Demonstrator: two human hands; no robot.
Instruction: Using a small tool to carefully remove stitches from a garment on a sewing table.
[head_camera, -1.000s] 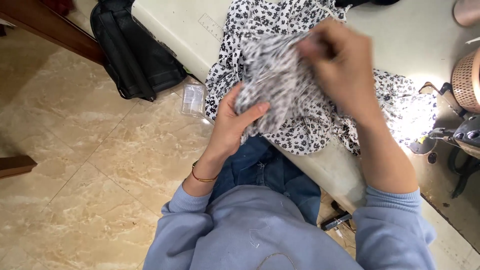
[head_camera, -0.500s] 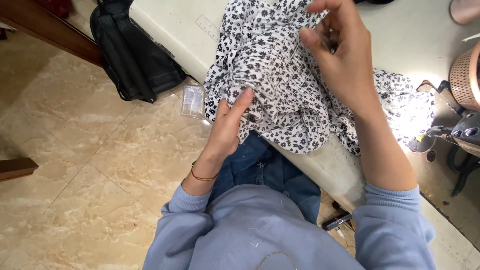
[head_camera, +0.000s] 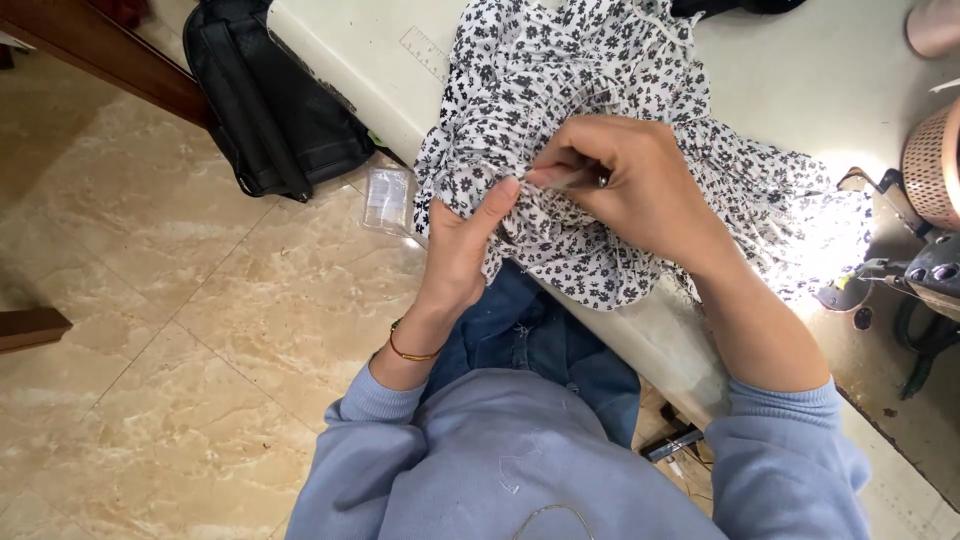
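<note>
While it lies bunched on the near edge of the pale work table (head_camera: 800, 80), the white cloth with small black flowers (head_camera: 600, 70) shows many gathers and folds, and one part hangs over the edge above the person's lap. The left hand (head_camera: 462, 245) pinches a fold of this cloth from below with closed fingers. The right hand (head_camera: 640, 185) is closed around a thin metal tool (head_camera: 582, 180), whose kind I cannot tell, and presses it on the cloth just beside the left fingertips.
</note>
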